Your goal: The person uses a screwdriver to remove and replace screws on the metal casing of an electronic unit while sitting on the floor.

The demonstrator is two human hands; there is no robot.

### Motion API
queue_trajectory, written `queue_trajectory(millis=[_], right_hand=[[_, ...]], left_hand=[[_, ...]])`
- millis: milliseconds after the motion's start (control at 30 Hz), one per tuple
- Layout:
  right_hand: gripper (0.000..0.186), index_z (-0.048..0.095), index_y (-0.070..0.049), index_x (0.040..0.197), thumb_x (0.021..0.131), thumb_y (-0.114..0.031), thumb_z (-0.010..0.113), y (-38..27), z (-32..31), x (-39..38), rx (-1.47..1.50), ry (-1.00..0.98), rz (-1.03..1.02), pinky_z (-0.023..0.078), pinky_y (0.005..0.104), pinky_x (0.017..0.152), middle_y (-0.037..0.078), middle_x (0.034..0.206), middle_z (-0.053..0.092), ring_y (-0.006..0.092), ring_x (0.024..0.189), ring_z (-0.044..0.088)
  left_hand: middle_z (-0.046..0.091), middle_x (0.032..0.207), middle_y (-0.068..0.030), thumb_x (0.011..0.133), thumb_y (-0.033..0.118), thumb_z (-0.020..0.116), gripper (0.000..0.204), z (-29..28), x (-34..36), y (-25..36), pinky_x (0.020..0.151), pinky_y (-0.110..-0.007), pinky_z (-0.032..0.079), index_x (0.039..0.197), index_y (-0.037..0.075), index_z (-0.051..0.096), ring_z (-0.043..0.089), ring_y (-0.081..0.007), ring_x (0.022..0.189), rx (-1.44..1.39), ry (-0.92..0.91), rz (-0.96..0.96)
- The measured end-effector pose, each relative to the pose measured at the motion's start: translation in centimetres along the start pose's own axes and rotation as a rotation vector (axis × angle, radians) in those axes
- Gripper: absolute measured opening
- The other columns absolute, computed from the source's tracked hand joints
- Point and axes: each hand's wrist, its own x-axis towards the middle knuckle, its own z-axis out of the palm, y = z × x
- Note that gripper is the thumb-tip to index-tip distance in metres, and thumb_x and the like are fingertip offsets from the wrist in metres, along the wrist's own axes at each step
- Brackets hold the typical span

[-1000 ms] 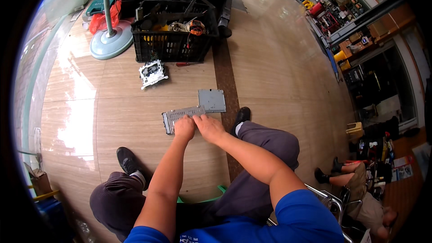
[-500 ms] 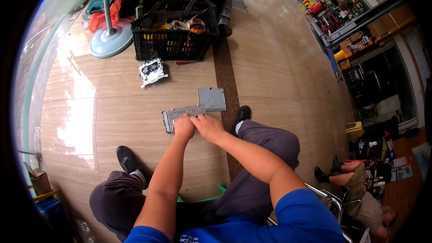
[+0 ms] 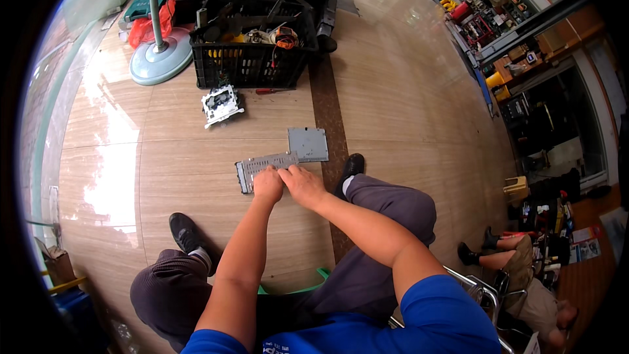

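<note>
A flat metal housing (image 3: pixel 257 165) with rows of slots, like a car stereo's casing, lies on the floor in front of me. My left hand (image 3: pixel 268 185) is closed at its near edge, fingertips on the metal. Close beside it, my right hand (image 3: pixel 301 185) grips the same edge with bent fingers, and the two hands touch or nearly touch. What the thumbs do underneath is hidden. A plain grey metal cover plate (image 3: pixel 308 143) lies just beyond the housing's right end.
Farther off on the floor sit a white-and-black disc mechanism (image 3: pixel 222 105) and a red-handled screwdriver (image 3: pixel 267 90). Behind them stands a black crate (image 3: pixel 251 65) full of tools, beside a fan's round base (image 3: pixel 161 63). At the right, another person's legs (image 3: pixel 496 260) show.
</note>
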Motion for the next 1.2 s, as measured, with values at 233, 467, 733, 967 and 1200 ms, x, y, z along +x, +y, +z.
queue_trajectory(millis=[233,467,733,967,1200], right_hand=[[0.022,0.050,-0.007,0.107,0.096,-0.025,0.055,-0.3,-0.1,0.0,0.056,-0.129,0.213,0.053,0.0478,0.075,0.020,0.094,0.062,0.0382,0.086,0.065],[0.020,0.050,-0.007,0.106,0.095,-0.023,0.055,-0.2,0.0,0.1,0.037,-0.131,0.152,0.053,0.0492,0.072,0.021,0.093,0.063,0.0392,0.084,0.066],[0.011,0.054,-0.004,0.098,0.088,-0.008,0.048,-0.2,0.3,0.1,0.041,-0.097,0.121,0.053,0.0493,0.079,0.022,0.100,0.061,0.0397,0.088,0.066],[0.011,0.054,-0.004,0.096,0.091,-0.014,0.054,0.8,0.0,0.3,0.050,-0.108,0.153,0.052,0.0516,0.075,0.021,0.092,0.061,0.0409,0.085,0.064],[0.020,0.060,-0.002,0.097,0.090,-0.021,0.059,1.1,-0.1,0.8,0.107,-0.173,0.324,0.051,0.0511,0.079,0.021,0.095,0.068,0.0403,0.092,0.065]], left_hand=[[0.066,0.099,-0.0159,0.082,0.014,0.061,0.013,-0.5,-0.4,0.1,0.080,-0.043,0.054,0.090,0.006,0.069,0.066,-0.0340,0.093,-0.102,0.032,0.008],[0.066,0.099,-0.0124,0.085,0.019,0.060,0.015,-0.2,-0.2,-0.1,0.075,-0.041,0.055,0.092,0.010,0.070,0.067,-0.0305,0.091,-0.016,0.033,0.024],[0.066,0.099,-0.0153,0.086,0.017,0.059,0.015,0.1,-0.2,-0.5,0.077,-0.043,0.055,0.091,0.007,0.069,0.067,-0.0335,0.091,-0.034,0.023,0.014],[0.065,0.099,-0.0147,0.088,0.017,0.057,0.014,-0.2,0.2,0.3,0.076,-0.043,0.055,0.091,0.007,0.067,0.067,-0.0328,0.091,0.005,0.029,0.009],[0.066,0.105,-0.0153,0.085,0.013,0.057,0.014,0.4,0.5,-1.4,0.077,-0.042,0.056,0.089,0.008,0.070,0.068,-0.0326,0.093,-0.034,-0.026,0.073]])
